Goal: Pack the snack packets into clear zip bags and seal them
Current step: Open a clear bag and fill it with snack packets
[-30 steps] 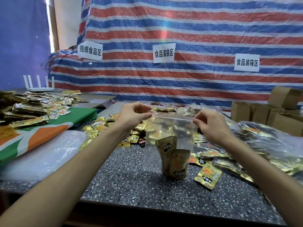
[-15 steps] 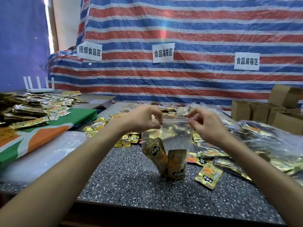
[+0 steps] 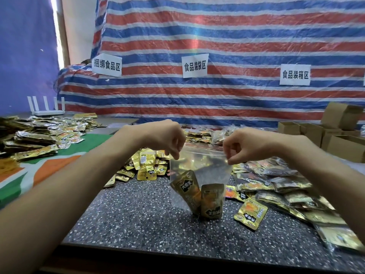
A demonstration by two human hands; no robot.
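Two gold snack packets [image 3: 197,196] are sitting inside a clear zip bag [image 3: 199,167] that the person is holding up over the speckled dark table [image 3: 148,224], roughly in the middle of it. One packet is leaning to the left, the other is standing straighter just beside it, and they're touching low down in the bag. I can't tell whether the bag's bottom is actually resting on the tabletop.

The left hand [image 3: 167,142] is pinching the bag's top left corner with curled fingers. The right hand [image 3: 240,147] is pinching the top right corner the same way, so the zip edge is stretching between them.

One loose gold packet [image 3: 250,213] is lying flat on the table just right of the bag. A heap of gold packets [image 3: 146,165] is piling up behind the left forearm, and a bigger spread of packets [image 3: 276,182], some of them in clear plastic, is running along the right side.

Off to the left, more packets are lying on a green, orange and white cloth [image 3: 49,167], with a white router [image 3: 47,107] behind them. Open cardboard boxes [image 3: 335,139] are standing far right. A red, white and blue striped tarp [image 3: 217,36] is hanging behind everything with three white paper signs [image 3: 194,65] on it.
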